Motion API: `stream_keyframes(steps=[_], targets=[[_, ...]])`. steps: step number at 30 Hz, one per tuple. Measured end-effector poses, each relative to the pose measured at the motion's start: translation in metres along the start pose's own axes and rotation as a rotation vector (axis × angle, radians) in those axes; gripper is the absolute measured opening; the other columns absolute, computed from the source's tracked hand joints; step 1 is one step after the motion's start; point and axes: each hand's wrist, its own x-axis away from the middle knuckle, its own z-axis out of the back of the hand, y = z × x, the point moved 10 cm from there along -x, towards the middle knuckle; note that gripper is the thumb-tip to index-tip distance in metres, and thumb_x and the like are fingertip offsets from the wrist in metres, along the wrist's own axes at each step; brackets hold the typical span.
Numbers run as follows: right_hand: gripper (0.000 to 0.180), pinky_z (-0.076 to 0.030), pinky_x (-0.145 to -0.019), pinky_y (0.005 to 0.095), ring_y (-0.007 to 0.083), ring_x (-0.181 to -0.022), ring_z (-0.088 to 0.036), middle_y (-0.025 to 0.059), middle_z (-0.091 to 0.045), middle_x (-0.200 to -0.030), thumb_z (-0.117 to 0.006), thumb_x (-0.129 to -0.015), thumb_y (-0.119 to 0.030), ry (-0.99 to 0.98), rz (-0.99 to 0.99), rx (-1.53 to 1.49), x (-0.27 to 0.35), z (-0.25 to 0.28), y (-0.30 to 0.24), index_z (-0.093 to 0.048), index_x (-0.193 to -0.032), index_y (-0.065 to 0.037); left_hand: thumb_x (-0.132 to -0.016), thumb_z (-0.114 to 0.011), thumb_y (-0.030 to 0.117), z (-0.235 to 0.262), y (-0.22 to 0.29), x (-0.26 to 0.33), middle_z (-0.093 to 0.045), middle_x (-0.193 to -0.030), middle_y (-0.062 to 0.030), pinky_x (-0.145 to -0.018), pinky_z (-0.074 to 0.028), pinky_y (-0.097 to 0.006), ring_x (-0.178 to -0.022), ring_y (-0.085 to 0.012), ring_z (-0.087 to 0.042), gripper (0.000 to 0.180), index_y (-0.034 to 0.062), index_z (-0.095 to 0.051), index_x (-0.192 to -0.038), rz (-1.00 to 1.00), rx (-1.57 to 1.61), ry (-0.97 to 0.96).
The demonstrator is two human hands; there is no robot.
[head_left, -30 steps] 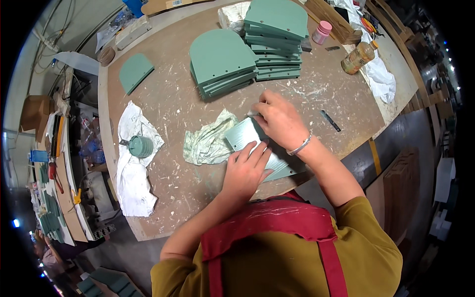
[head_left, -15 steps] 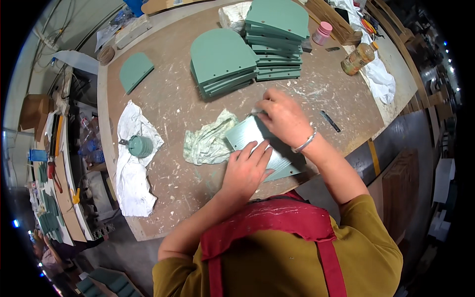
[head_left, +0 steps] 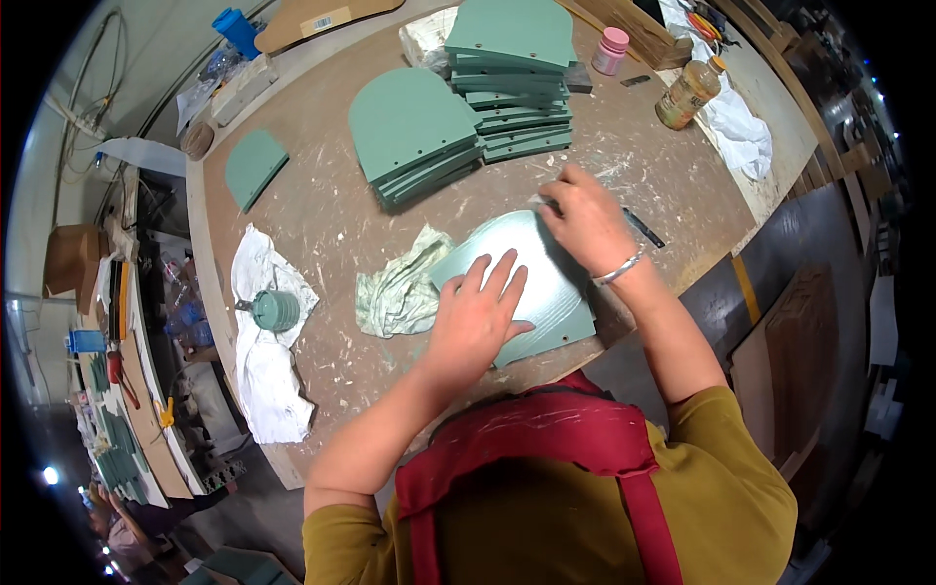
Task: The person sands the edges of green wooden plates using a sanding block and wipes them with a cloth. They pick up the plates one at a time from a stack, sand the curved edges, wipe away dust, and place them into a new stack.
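Note:
A green round-topped panel (head_left: 546, 292) lies in front of me at the near edge of the table, its surface shiny with reflected light. My left hand (head_left: 478, 317) rests flat on its left part, fingers spread. At the panel's far right edge, my right hand (head_left: 590, 229) is closed, its fingertips pinched together; whatever they hold is mostly hidden. A crumpled, green-stained rag (head_left: 400, 292) touches the left side of the panel. Further left, a small green-coated pot (head_left: 276, 310) with a flat blade beside it sits on a white cloth (head_left: 265, 375).
Two stacks of green panels, a left stack (head_left: 414, 122) and a taller right stack (head_left: 512, 34), stand at the back. One single panel (head_left: 253, 168) lies far left. A dark flat strip (head_left: 643, 229), a pink jar (head_left: 611, 51) and a bottle (head_left: 690, 95) are at right.
My right hand has moved right along the panel's far edge, uncovering more of its curved end. My left hand stays flat on the panel, fingers spread wider. The whole view has shifted slightly.

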Motion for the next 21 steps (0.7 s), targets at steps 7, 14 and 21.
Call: stream_keyframes(steps=[7, 14, 21], targets=[[0.017, -0.052, -0.081, 0.0438, 0.0359, -0.090, -0.063, 0.0168, -0.061, -0.094, -0.070, -0.081, -0.013, 0.006, 0.003, -0.017, 0.007, 0.000, 0.000, -0.070, -0.091, 0.000, -0.083, -0.070, 0.043, 0.000, 0.002, -0.002, -0.047, -0.147, -0.0092, -0.097, -0.041, -0.044, -0.131, -0.0319, -0.046, 0.065, 0.0079, -0.053, -0.136, 0.010, 0.014, 0.013], [0.022, -0.051, -0.080, 0.0390, 0.0315, -0.090, -0.064, 0.0124, -0.061, -0.099, -0.067, -0.086, -0.014, -0.097, -0.196, -0.089, 0.032, 0.024, 0.055, -0.072, -0.105, -0.004, -0.082, -0.071, 0.043, 0.000, 0.002, -0.002, -0.047, -0.147, -0.0076, -0.097, -0.041, -0.043, -0.130, -0.0302, -0.046, 0.066, 0.0086, -0.054, -0.135, 0.020, -0.027, 0.008], [0.034, -0.046, -0.098, 0.0344, 0.0262, -0.113, -0.059, 0.0105, -0.063, -0.117, -0.069, -0.086, -0.010, -0.274, 0.091, -0.630, 0.016, -0.001, 0.057, -0.067, -0.119, -0.002, -0.077, -0.075, 0.039, -0.002, 0.003, -0.006, -0.047, -0.148, -0.0073, -0.099, -0.041, -0.044, -0.130, -0.0312, -0.047, 0.070, 0.0095, -0.054, -0.136, 0.042, -0.013, -0.042]])
